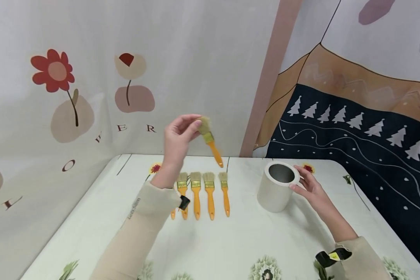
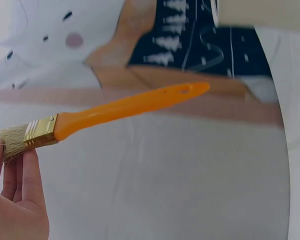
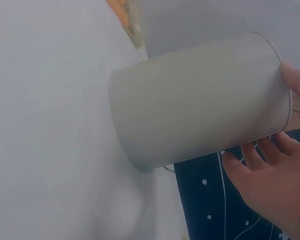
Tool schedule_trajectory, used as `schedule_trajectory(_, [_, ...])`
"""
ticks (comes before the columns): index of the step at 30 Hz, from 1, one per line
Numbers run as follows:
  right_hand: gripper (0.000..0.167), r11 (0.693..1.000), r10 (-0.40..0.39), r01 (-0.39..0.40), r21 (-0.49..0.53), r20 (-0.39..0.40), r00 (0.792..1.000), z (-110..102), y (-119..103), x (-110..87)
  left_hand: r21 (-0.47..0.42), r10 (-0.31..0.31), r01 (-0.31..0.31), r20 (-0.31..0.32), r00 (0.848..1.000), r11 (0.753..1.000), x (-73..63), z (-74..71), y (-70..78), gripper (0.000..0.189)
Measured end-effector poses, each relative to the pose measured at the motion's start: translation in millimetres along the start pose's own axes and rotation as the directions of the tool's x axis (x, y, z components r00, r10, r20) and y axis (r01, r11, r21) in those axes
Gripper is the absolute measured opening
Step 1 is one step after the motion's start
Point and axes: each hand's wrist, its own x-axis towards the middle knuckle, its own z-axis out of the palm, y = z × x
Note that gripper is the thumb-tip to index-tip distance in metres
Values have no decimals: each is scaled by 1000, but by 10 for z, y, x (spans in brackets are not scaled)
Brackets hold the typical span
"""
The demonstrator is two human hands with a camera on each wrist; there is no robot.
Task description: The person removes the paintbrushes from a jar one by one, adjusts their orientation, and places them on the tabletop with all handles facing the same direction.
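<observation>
My left hand [image 1: 177, 136] pinches a paintbrush [image 1: 215, 152] by its bristles and holds it above the table, the orange handle slanting down and to the right. In the left wrist view, the brush's gold ferrule and orange handle [image 2: 135, 104] show fully, while fingertips cover part of the bristles. My right hand [image 1: 311, 187] grips a white cylindrical container [image 1: 273, 194] near its rim, thumb on one side and fingers on the other, as the right wrist view shows. The container stands open-topped on the table, and its inside bottom is hidden.
Several more paintbrushes [image 1: 210, 196] lie side by side on the white flowered table [image 1: 210, 245], bristles toward the back. My left forearm covers part of the leftmost ones. Behind the table hangs a printed cloth [image 1: 203, 58], with a dark tree-patterned part on the right.
</observation>
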Motion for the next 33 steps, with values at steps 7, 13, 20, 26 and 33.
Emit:
schedule_trajectory(7, [78,999,18,-18,-38,11,1000,19,-5,-41,108,-27,38,-104,994,993,29,-634,-68,10])
schedule_trajectory(13, [77,999,14,-13,-47,8,1000,21,-11,-72,149,-195,228,-207,959,962,25,-1161,-244,17])
schedule_trajectory(20, [76,999,0,0,-42,5,1000,0,-40,-86,240,-421,469,-226,878,850,8,-1634,-526,25])
schedule_trajectory(26, [75,999,-7,7,-34,2,1000,-11,-41,-99,355,-597,622,-193,779,698,-63,-1892,-857,40])
schedule_trajectory(33, [75,1000,7,-7,-19,16,1000,-6,-35,-98,441,-683,691,-208,700,573,-185,-2029,-1124,43])
